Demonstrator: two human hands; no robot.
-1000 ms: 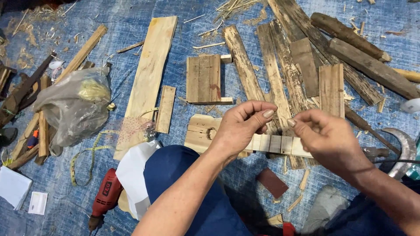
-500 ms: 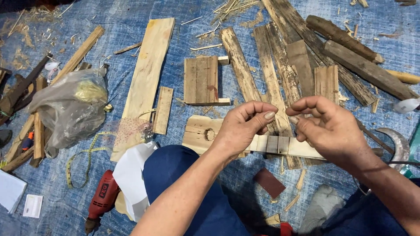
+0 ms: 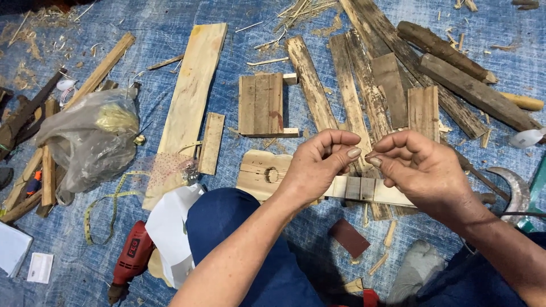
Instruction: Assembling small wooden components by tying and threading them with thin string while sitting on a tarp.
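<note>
My left hand and my right hand are raised side by side, fingertips pinched and almost touching at the thumbs. Whether anything tiny sits between the fingers is too small to tell. Directly beneath them lies a pale wooden piece with a round hole, joined to a light strip carrying small dark blocks. My blue-trousered knee is under the left forearm.
A small slatted panel and a long pale plank lie on the blue tarp. Weathered boards are piled at the upper right. A red drill, white paper, a plastic bag and a curved blade surround me.
Both hands have lifted off the wooden strip and come together, fingertips now pinched above it. The view has shifted slightly.
</note>
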